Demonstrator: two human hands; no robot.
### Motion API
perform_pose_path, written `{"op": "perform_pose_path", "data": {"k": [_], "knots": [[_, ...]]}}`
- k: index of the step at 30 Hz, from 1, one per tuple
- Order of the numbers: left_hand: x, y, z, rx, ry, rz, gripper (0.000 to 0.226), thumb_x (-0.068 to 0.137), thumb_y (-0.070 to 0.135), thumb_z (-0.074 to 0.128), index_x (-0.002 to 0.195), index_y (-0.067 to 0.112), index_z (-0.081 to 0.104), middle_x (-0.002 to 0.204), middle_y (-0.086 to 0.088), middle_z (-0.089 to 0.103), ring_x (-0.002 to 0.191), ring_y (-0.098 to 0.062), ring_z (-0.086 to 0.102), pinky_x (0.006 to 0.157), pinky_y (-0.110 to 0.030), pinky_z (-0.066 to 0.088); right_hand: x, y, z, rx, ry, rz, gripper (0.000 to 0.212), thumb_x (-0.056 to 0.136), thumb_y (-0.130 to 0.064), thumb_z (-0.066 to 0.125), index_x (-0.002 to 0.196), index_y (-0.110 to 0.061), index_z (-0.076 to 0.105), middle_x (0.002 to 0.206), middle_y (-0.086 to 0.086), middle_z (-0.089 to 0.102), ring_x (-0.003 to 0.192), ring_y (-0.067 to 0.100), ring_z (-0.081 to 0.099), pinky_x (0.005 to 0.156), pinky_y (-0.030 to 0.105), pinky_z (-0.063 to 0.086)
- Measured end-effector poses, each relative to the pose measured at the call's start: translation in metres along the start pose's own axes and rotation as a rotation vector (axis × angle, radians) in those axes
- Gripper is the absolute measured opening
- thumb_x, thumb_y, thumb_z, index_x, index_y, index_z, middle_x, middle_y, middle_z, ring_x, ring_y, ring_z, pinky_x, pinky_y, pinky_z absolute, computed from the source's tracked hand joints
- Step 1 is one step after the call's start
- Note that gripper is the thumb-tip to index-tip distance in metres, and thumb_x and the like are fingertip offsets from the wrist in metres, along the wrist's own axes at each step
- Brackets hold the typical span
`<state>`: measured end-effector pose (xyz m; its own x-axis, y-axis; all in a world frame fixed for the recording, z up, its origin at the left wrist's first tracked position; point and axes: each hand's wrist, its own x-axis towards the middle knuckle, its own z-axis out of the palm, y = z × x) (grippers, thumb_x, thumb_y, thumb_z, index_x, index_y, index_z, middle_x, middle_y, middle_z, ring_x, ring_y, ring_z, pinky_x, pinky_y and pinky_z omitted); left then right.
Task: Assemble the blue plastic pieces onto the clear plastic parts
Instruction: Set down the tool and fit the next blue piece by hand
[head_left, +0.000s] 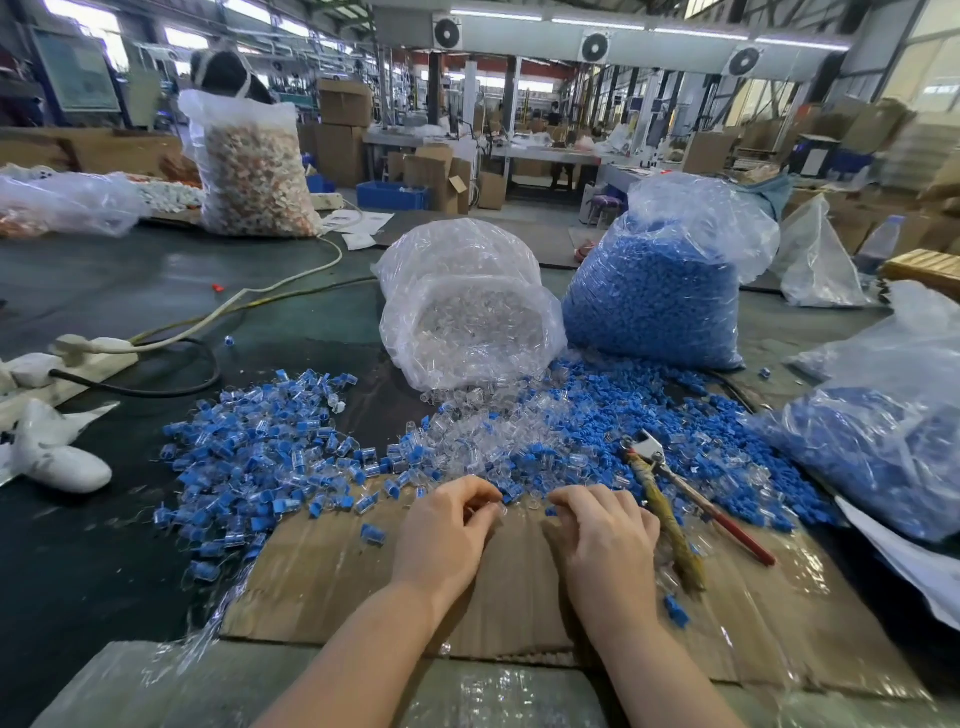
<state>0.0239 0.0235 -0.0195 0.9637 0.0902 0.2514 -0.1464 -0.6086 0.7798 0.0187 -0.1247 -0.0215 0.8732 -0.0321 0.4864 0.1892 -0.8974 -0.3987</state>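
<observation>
My left hand (451, 525) and my right hand (605, 535) lie over a sheet of cardboard (332, 577) at the near edge of the piles. The left fingers curl and pinch a small clear plastic part (500, 510). The right fingertips curl on a small blue piece (551, 511). Ahead lies a loose pile of clear parts (467, 441), with loose blue pieces (675, 415) to its right. A heap of joined blue-and-clear parts (260, 452) spreads to the left.
A tipped bag of clear parts (467, 322) and a full bag of blue pieces (660, 296) stand behind. Another bag of blue pieces (883, 457) lies right. Red-handled pliers (685, 499) lie beside my right hand. A power strip with cables (98, 353) lies left.
</observation>
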Motion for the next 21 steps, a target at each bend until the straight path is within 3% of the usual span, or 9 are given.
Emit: {"op": "perform_pose_path", "data": {"k": [3, 6, 13, 21], "knots": [[0.005, 0.007, 0.006, -0.1, 0.016, -0.071, 0.013, 0.086, 0.019, 0.064, 0.085, 0.032, 0.063, 0.077, 0.018, 0.061, 0.074, 0.004, 0.056, 0.063, -0.001, 0.04, 0.001, 0.003, 0.0, 0.064, -0.002, 0.026, 0.018, 0.086, -0.007, 0.062, 0.097, -0.019, 0.07, 0.092, -0.004, 0.067, 0.089, 0.022, 0.056, 0.078, 0.033, 0.028], [0.003, 0.011, 0.015, -0.127, 0.018, -0.086, 0.011, 0.086, 0.018, 0.064, 0.092, 0.028, 0.066, 0.077, 0.018, 0.061, 0.074, 0.004, 0.057, 0.062, -0.002, 0.041, 0.001, 0.005, -0.001, 0.1, -0.001, 0.051, 0.013, 0.086, -0.011, 0.063, 0.096, -0.017, 0.07, 0.09, -0.003, 0.069, 0.087, 0.022, 0.057, 0.076, 0.033, 0.028], [-0.007, 0.007, 0.016, -0.172, 0.055, -0.084, 0.016, 0.083, 0.018, 0.068, 0.082, 0.033, 0.061, 0.075, 0.016, 0.063, 0.073, 0.004, 0.059, 0.063, -0.003, 0.043, -0.001, 0.005, -0.002, 0.127, 0.026, 0.055, 0.005, 0.084, -0.018, 0.067, 0.079, -0.019, 0.065, 0.079, -0.007, 0.062, 0.079, 0.019, 0.053, 0.071, 0.03, 0.024], [-0.008, 0.007, 0.014, -0.176, 0.035, -0.072, 0.018, 0.082, 0.018, 0.069, 0.078, 0.034, 0.062, 0.072, 0.017, 0.064, 0.07, 0.009, 0.059, 0.065, -0.004, 0.043, -0.004, 0.004, -0.001, 0.146, 0.022, -0.019, 0.01, 0.08, -0.023, 0.071, 0.075, -0.018, 0.064, 0.09, -0.004, 0.055, 0.088, 0.02, 0.051, 0.076, 0.036, 0.031]]}}
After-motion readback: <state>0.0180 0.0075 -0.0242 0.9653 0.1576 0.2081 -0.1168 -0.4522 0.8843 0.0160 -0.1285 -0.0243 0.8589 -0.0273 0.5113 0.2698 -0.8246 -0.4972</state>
